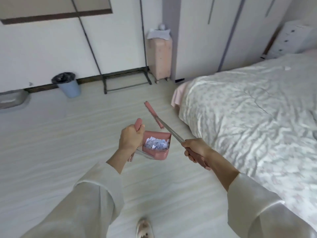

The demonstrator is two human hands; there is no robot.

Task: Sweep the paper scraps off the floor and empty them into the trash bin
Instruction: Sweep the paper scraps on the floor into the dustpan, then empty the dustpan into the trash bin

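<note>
My left hand (131, 137) grips the pink top of the dustpan handle. Below it hangs the pink dustpan (157, 152), with a heap of white and bluish paper scraps (156, 144) inside. My right hand (195, 148) grips the pink end of the broom's handle; its metal shaft (169, 132) runs up and left to the narrow pink broom head (153, 114), which is lifted above the floor. A blue trash bin (68, 86) with a black liner stands by the far wall at the left.
A bed (248, 109) with a patterned cover fills the right side. A pink suitcase (160, 59) and a black metal rack (125, 79) stand at the back wall. A grey tray (12, 100) lies at the far left. My shoe (145, 228) shows at the bottom.
</note>
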